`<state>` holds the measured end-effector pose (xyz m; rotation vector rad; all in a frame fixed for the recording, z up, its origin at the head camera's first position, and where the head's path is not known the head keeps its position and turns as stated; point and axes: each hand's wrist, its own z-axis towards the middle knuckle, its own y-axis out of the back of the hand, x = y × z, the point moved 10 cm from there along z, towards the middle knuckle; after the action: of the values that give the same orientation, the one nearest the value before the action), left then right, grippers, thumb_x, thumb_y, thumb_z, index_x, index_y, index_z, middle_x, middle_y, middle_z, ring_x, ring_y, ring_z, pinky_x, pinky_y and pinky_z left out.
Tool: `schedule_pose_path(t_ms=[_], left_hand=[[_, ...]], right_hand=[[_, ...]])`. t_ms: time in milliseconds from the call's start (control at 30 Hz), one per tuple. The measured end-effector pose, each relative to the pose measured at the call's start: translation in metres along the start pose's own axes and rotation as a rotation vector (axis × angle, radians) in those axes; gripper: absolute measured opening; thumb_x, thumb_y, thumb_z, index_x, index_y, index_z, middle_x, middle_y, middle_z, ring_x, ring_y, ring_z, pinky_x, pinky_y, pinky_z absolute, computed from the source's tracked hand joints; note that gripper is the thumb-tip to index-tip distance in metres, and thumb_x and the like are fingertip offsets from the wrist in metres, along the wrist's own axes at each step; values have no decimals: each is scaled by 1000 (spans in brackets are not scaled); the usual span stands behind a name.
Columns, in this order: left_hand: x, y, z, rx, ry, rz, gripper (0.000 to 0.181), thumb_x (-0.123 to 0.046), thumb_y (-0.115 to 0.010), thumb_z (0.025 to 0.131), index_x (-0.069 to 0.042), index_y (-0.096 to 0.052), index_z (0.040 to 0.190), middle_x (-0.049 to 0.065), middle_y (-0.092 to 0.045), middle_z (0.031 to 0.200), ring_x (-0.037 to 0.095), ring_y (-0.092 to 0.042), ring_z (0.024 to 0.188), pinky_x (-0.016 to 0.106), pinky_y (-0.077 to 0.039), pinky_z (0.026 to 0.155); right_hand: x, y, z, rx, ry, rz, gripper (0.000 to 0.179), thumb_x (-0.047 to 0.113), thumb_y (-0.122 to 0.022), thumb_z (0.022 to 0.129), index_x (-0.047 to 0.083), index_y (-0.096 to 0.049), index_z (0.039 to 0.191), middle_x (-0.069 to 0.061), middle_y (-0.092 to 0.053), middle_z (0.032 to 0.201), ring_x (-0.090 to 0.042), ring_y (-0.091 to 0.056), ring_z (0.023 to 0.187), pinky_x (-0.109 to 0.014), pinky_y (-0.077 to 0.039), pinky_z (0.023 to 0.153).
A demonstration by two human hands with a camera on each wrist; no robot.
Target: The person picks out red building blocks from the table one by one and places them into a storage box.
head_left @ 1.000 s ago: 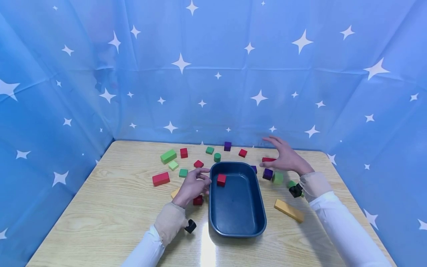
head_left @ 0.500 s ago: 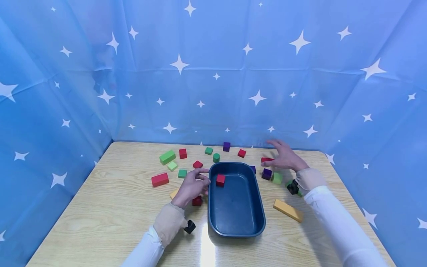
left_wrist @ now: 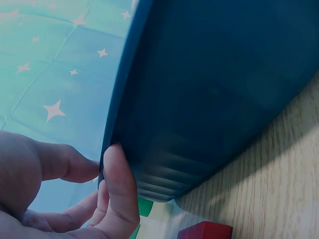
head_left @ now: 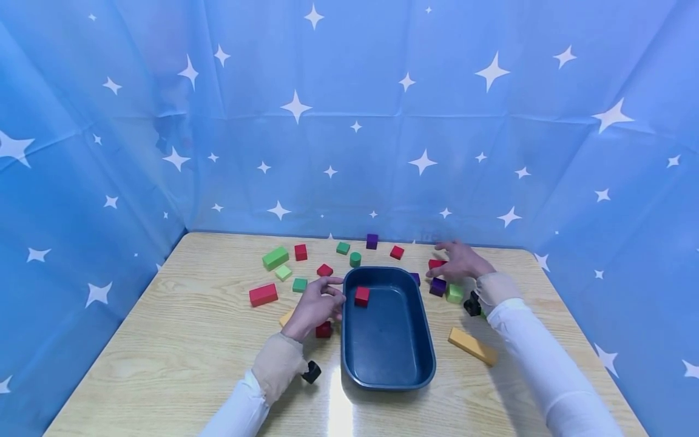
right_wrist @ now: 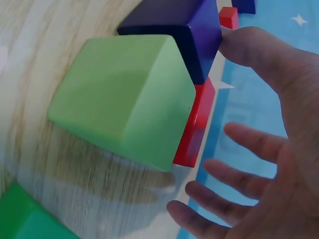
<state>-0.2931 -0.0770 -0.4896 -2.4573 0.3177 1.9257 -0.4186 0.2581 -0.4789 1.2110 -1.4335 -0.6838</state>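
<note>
My left hand pinches the left rim of a dark blue bin, thumb on one side and fingers on the other in the left wrist view. Inside the bin lies one red cube. A dark red block sits beneath that hand. At the back right, my right hand hovers with fingers spread over a red block. Its thumb overlaps a purple block in the right wrist view. Beside this purple block is a light green block, partly hiding the red one.
Several red and green blocks, such as a long red block and a light green brick, lie left of the bin. An orange bar lies to its right. A starry blue curtain hangs along the table's back edge.
My right hand has come down and slightly left toward the table, closer to the red block. The left hand keeps its place on the bin's rim.
</note>
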Motion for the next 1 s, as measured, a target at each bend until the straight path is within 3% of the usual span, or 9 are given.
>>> schedule_pose_path(t_ms=[267, 433, 633, 1000], left_hand=[[2, -2, 0, 1, 1, -1, 39, -6, -61, 99, -7, -57, 137, 15, -61, 107, 22, -68, 76, 29, -62, 68], [2, -2, 0, 0, -4, 0, 38, -6, -60, 98, -7, -58, 137, 15, -61, 108, 22, -69, 76, 29, -62, 68], [3, -2, -1, 2, 5, 4, 39, -6, -61, 98, -7, -57, 137, 15, -61, 108, 22, -69, 77, 29, -62, 68], [-1, -1, 0, -6, 5, -4, 38, -6, -60, 98, -8, -58, 136, 15, -61, 108, 22, -68, 76, 27, -62, 67]], right_hand=[[-4, -7, 2, 28, -1, 9, 73, 39, -79, 87, 6, -53, 146, -33, -43, 152, -51, -51, 133, -62, -48, 106], [-4, -6, 3, 24, 12, 13, 52, 25, -76, 89, 6, -62, 136, -30, -58, 138, -37, -66, 111, -51, -57, 95], [-3, -7, 2, 18, 14, 44, 42, 13, -74, 88, 2, -66, 128, -24, -66, 121, -25, -65, 89, -36, -59, 79], [-1, -3, 3, -19, 34, 27, 37, 12, -74, 87, 1, -68, 122, -20, -69, 109, -25, -63, 85, -35, -56, 75]])
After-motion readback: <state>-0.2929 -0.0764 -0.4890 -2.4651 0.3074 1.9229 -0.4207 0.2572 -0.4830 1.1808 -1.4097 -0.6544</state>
